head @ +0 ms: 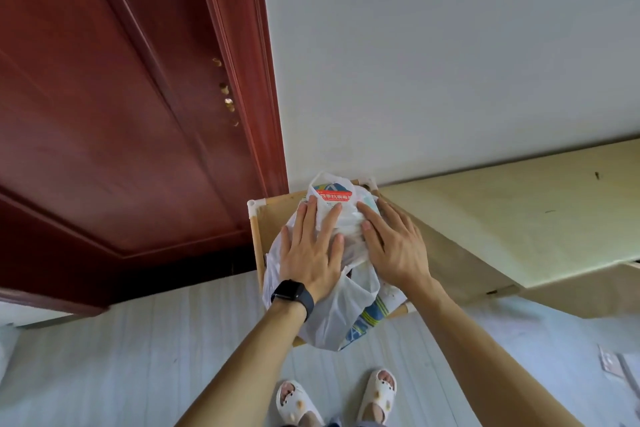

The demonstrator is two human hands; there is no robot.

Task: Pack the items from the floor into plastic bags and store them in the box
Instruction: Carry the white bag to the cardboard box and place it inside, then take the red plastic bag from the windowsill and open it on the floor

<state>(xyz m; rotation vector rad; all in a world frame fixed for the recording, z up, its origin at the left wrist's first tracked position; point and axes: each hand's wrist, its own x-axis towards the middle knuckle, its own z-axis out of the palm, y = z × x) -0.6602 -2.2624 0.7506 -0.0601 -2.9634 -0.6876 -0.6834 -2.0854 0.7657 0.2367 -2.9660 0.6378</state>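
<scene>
Two pale slippers (377, 392) with small face motifs, worn on the person's feet, stand on the grey plank floor (138, 357) at the bottom edge. Beyond them, two bare forearms reach forward; a black wristwatch (293, 295) sits on the left wrist. Left hand (311, 250): flat, fingers spread, palm pressed onto the top of a white plastic bag (329, 315); nothing is gripped. Right hand (391, 246): likewise flat and spread, resting on the bag's right side, just beside the left hand. Plastic bag: full, translucent, lying in the open top of a tan box (273, 218) with pale frame rods and white corner joints. Inside the bag, a white carton (330, 198) with a red band shows Chinese characters, only partly readable; blue and green printing shows through lower down. Right of the box, a tan cardboard sheet (502, 218) leans along the white wall (450, 45). Left, a dark red wooden door (121, 114).
</scene>
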